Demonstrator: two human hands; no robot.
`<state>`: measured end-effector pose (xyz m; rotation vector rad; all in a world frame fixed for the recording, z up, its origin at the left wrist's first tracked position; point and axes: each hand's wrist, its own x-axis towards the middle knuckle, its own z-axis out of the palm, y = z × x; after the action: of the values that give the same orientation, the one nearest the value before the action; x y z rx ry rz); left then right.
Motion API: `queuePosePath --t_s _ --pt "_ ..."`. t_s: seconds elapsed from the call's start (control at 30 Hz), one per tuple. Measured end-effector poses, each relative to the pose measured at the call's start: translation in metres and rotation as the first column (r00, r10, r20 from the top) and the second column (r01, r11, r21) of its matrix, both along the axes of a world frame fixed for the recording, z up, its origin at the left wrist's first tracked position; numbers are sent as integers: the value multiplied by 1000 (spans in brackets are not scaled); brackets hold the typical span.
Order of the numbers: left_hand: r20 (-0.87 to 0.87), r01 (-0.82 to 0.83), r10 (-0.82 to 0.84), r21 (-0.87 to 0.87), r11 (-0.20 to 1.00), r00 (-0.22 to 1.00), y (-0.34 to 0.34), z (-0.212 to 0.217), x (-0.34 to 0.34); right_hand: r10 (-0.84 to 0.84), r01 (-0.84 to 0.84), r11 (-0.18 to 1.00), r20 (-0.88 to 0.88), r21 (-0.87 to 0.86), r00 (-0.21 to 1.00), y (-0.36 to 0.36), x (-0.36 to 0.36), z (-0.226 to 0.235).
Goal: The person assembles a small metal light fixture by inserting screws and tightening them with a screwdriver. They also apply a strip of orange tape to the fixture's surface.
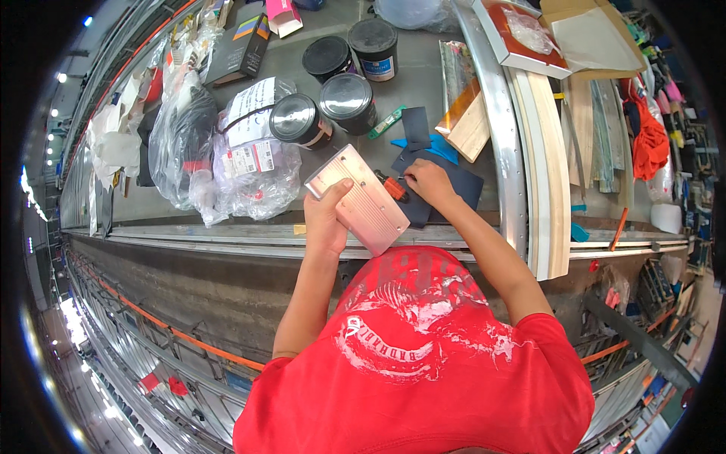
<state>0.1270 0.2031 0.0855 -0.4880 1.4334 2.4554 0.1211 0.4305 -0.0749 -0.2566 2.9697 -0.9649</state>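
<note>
My left hand grips a ribbed metal block by its left edge, thumb on its face. The block is flat, pinkish-silver and dotted with small screws; it is tilted, its lower corner close to my red shirt. My right hand is curled down over dark sheets on the table, fingertips together; what they pinch, if anything, is hidden. Just left of those fingers lies a red-and-black tool, partly covered by the block. Blue scraps and a small dark piece lie beyond my right hand.
Several black lidded tubs stand ahead, with a green-handled tool beside them. Plastic-wrapped packages lie left, near a dark box. Rightward are a wood block, a metal rail, long wooden strips and an open carton.
</note>
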Motion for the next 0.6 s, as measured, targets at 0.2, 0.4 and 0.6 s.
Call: queuePosePath --t_s 0.2,0.4,0.6 --pt "-97 -77 71 -61 995 993 14 10 7 -200 253 625 162 -739 966 -20 3 100" --pt "-172 -41 27 -81 996 985 33 31 9 -254 -77 672 -327 -737 910 -47 2 186" --pt "-272 -27 -14 -148 989 962 43 43 12 -270 -84 790 -469 -607 841 -41 -3 192"
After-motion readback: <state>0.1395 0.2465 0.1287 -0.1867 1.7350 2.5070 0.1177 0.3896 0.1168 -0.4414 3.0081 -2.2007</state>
